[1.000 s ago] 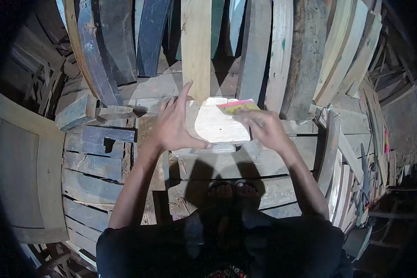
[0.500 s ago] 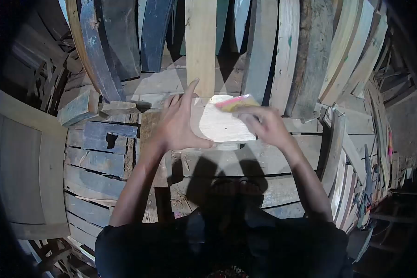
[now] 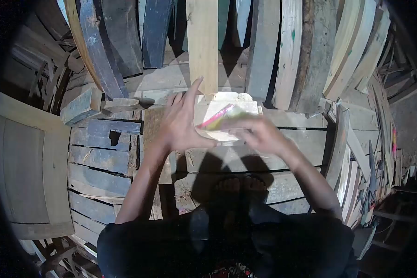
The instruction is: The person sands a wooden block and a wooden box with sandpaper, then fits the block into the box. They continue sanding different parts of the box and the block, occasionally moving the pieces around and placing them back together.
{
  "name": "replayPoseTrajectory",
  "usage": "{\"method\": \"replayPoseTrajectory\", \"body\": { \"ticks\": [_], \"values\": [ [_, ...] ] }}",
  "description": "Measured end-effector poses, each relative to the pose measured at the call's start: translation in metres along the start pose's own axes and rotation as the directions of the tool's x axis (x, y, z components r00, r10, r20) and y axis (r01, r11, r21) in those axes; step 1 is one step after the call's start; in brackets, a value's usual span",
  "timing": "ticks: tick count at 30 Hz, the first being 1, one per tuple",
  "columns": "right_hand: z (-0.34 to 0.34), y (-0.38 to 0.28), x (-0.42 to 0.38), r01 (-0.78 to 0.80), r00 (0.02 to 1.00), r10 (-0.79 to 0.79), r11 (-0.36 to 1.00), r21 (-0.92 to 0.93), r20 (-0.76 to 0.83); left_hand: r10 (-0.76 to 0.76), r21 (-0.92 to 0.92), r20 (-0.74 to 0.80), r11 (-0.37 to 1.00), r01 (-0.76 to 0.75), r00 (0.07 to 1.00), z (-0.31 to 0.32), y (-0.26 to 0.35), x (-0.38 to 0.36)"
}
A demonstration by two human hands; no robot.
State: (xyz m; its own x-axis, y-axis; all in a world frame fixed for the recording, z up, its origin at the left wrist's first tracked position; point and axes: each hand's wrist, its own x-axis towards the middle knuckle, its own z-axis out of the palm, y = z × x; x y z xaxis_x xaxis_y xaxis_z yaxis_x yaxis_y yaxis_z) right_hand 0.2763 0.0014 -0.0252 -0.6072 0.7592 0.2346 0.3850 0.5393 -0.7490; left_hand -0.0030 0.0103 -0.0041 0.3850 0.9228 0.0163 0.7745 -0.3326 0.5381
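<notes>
Holding a motion-blurred pink-and-yellow piece [image 3: 221,116] over pale board [image 3: 248,107], right hand [image 3: 257,133], print illegible

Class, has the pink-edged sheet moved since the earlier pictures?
Yes: the sheet has gone left across the pale board, towards the left hand.

Packet [image 3: 227,116] blurred, its print illegible; right fingertips unclear. Upright planks [image 3: 202,41] cut off by top edge.
</notes>
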Motion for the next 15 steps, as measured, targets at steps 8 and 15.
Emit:
{"method": "replayPoseTrajectory", "body": {
  "ticks": [8, 15],
  "values": [
    [0.019, 0.004, 0.001, 0.254, 0.962, -0.256, 0.967, -0.031, -0.098, -0.023, 0.052, 0.000, 0.998, 0.023, 1.000, -0.002, 0.000, 0.004],
    [0.010, -0.010, 0.001, 0.203, 0.977, -0.208, 0.975, -0.093, -0.046, 0.050, 0.055, -0.052, 0.997, -0.047, 0.997, -0.001, -0.004, 0.000]
  ]
}}
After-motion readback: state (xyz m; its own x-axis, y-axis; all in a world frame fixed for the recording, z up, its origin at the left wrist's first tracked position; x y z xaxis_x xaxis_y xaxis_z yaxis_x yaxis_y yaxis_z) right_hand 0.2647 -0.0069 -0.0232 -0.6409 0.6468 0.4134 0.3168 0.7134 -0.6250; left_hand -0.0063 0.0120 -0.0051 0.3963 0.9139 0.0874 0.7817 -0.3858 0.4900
